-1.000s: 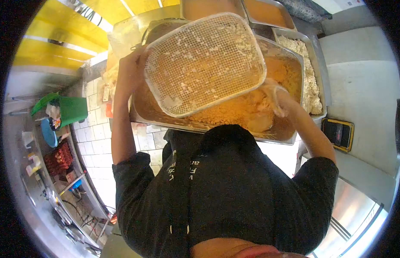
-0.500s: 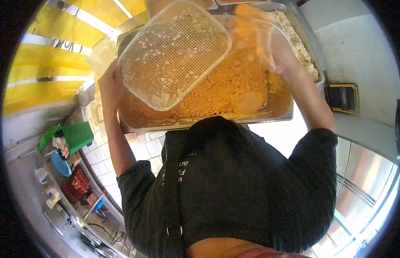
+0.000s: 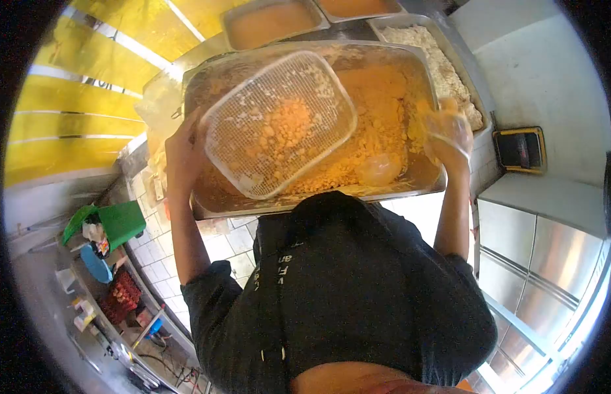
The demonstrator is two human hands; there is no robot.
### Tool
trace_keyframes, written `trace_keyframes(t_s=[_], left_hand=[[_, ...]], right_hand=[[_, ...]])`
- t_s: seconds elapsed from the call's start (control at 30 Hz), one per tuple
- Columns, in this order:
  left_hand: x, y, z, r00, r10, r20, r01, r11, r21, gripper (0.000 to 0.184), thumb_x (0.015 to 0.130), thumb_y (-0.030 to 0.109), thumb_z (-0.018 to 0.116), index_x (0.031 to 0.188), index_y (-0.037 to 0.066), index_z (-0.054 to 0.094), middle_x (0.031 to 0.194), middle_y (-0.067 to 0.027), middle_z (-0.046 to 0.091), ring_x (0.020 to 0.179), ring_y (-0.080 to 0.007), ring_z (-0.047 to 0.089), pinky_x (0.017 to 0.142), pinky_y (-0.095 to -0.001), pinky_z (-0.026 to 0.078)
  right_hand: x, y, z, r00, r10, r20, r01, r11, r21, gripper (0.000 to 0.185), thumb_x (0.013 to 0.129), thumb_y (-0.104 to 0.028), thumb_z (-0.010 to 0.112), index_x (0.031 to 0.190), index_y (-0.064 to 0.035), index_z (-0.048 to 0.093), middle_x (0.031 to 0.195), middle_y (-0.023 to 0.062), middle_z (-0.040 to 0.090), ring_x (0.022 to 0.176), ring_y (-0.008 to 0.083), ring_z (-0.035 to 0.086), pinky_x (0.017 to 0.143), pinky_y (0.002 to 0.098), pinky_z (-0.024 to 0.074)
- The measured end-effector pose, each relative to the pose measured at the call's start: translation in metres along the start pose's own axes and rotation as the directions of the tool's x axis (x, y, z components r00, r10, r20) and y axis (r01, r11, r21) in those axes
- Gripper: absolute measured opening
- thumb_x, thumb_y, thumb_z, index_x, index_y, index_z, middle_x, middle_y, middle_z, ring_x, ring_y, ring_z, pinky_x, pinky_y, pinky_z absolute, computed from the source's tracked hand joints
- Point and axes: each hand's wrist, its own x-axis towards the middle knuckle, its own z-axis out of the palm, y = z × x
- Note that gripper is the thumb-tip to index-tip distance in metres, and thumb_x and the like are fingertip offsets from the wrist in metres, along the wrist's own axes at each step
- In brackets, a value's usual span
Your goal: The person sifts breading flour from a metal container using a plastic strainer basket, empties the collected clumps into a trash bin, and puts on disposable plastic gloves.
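Observation:
My left hand (image 3: 185, 148) is closed on the left edge of a white mesh basket (image 3: 312, 131), tilted above a large metal tray (image 3: 213, 211). A pile of orange crumbs (image 3: 289, 123) lies on the mesh, with pale flour bits around it. Orange breading (image 3: 378, 98), powder and lumps, covers much of the tray's bottom. My right hand (image 3: 448, 134) is at the tray's right rim in a clear plastic glove smeared orange. Its fingers are blurred, and whether they hold anything does not show. A clear rounded object (image 3: 379, 169) sits in the breading near the front.
Two smaller trays of orange contents, one left (image 3: 273, 25) and one right (image 3: 358, 6), stand behind. A tray of pale floury pieces (image 3: 427, 52) is at the back right. Left on the floor is a green bin (image 3: 122, 222); steel cabinet doors (image 3: 535, 256) stand right.
Orange crumbs now lie heaped in the mesh basket. My right hand has come down from the back to the right rim. The basket appears lower and slightly right in view.

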Motion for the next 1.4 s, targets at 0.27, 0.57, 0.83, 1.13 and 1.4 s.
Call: trace_keyframes(t_s=[0.27, 0.57, 0.83, 1.13, 1.4], left_hand=[[-0.050, -0.119, -0.024, 0.872, -0.411, 0.265, 0.445, 0.892, -0.083, 0.045, 0.098, 0.040, 0.044, 0.112, 0.001, 0.062, 0.082, -0.0094, 0.061, 0.069, -0.0211, 0.058, 0.066, -0.0366, 0.048], [-0.069, -0.029, -0.010, 0.984, -0.177, -0.021, 0.165, 0.947, -0.276, 0.030, 0.095, 0.024, 0.054, 0.077, 0.000, 0.054, 0.074, -0.0023, 0.050, 0.071, -0.0099, 0.042, 0.060, -0.0284, 0.037], [-0.068, 0.076, -0.080, 0.981, -0.193, -0.034, 0.183, 0.965, -0.189, 0.020, 0.094, 0.015, 0.054, 0.081, 0.000, 0.060, 0.074, -0.0019, 0.060, 0.067, -0.0077, 0.051, 0.060, -0.0243, 0.043], [-0.019, 0.014, -0.083, 0.996, 0.065, -0.065, -0.080, 0.963, -0.259, 0.023, 0.089, 0.017, 0.054, 0.077, -0.002, 0.052, 0.068, -0.0017, 0.050, 0.069, -0.0090, 0.044, 0.060, -0.0286, 0.039], [0.018, -0.051, -0.061, 0.983, 0.135, -0.122, -0.177, 0.868, -0.464, 0.028, 0.087, 0.025, 0.060, 0.083, -0.003, 0.063, 0.065, -0.0058, 0.058, 0.062, -0.0101, 0.051, 0.057, -0.0295, 0.042]], right_hand=[[-0.042, 0.033, 0.049, 0.986, 0.136, 0.098, -0.166, 0.864, 0.475, 0.021, 0.075, -0.005, 0.056, 0.094, -0.0034, 0.064, 0.091, 0.0120, 0.064, 0.085, 0.0279, 0.060, 0.078, 0.0361, 0.0491], [-0.034, 0.049, 0.030, 0.928, 0.076, 0.365, -0.247, 0.859, 0.449, 0.022, 0.084, -0.015, 0.048, 0.096, -0.0036, 0.064, 0.091, 0.0198, 0.064, 0.083, 0.0360, 0.063, 0.072, 0.0429, 0.0514], [-0.082, 0.091, 0.048, 0.964, 0.148, 0.221, -0.256, 0.747, 0.613, 0.022, 0.084, -0.018, 0.052, 0.094, -0.0036, 0.065, 0.089, 0.0187, 0.065, 0.088, 0.0359, 0.062, 0.077, 0.0399, 0.0513], [-0.099, 0.054, -0.055, 0.927, 0.373, 0.048, -0.173, 0.311, 0.934, 0.032, 0.076, 0.002, 0.058, 0.108, 0.0031, 0.061, 0.091, 0.0162, 0.067, 0.084, 0.0307, 0.064, 0.081, 0.0348, 0.0495], [-0.156, 0.005, -0.076, 0.915, 0.363, -0.175, -0.261, 0.865, 0.429, 0.037, 0.079, -0.001, 0.053, 0.116, 0.0037, 0.054, 0.113, 0.0166, 0.060, 0.102, 0.0267, 0.059, 0.089, 0.0335, 0.0443]])
